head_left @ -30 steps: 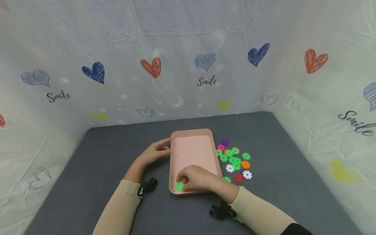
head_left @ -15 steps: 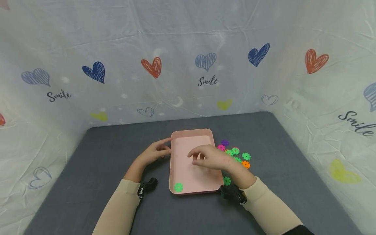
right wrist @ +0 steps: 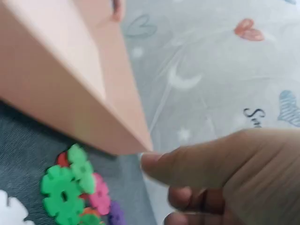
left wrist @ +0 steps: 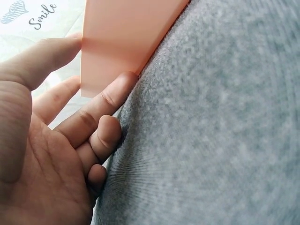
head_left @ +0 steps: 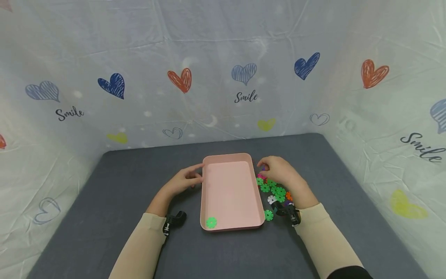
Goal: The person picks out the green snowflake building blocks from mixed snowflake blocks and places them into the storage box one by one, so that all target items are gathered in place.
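A pink rectangular tray [head_left: 228,182] lies on the grey cloth, with one green notched plastic disc [head_left: 211,222] in its near left corner. My left hand [head_left: 181,181] touches the tray's left wall; in the left wrist view its fingertips rest against the outer side and the rim. My right hand [head_left: 283,171] hovers over the far end of a disc pile right of the tray. In the right wrist view its thumb and loosely bent fingers hold nothing, near a purple disc [right wrist: 116,213] and a pink disc [right wrist: 99,194]. A green disc [right wrist: 61,194] lies beside them.
Several more discs lie to the right of the tray, among them a white one [head_left: 271,199] and a separate green one [head_left: 268,215]. My right forearm covers part of the pile. A patterned curtain [head_left: 209,108] surrounds the table [head_left: 132,186].
My right hand has let go of the green disc in the tray's near left corner, then moved up and right to the far end of the pile. My left hand has stayed put.
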Demonstrator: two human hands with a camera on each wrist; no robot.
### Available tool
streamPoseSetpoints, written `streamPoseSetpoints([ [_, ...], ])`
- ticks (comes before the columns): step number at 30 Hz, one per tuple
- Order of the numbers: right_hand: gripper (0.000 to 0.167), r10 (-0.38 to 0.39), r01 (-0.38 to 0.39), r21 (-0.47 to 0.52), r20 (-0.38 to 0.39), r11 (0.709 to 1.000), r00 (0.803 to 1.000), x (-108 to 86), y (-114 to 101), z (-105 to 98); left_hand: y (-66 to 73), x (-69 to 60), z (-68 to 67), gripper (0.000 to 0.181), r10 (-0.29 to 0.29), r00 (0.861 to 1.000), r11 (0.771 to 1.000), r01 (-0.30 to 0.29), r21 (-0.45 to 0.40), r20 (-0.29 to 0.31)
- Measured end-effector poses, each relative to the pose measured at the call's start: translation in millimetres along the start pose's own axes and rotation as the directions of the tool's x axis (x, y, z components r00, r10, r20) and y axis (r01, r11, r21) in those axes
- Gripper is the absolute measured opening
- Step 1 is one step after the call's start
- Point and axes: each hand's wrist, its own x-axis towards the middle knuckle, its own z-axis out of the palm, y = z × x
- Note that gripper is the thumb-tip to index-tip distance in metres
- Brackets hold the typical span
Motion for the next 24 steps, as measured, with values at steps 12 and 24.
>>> streamPoseSetpoints([
  [12,0.016,0.023,-0.016,-0.084,0.089,0.996,0.996,8.9,17,20,4.0,-2.0,2.4,0.064,-0.017,1.0,1.0,0.018,0.008,-0.014],
  [24,0.031,-0.003,0.013,0.123,-0.088,0.992,0.996,-5.4,-7,-6,-34.3,12.9,2.3,0.065,-0.026,0.999,0.999,0.027,0.03,-0.036],
])
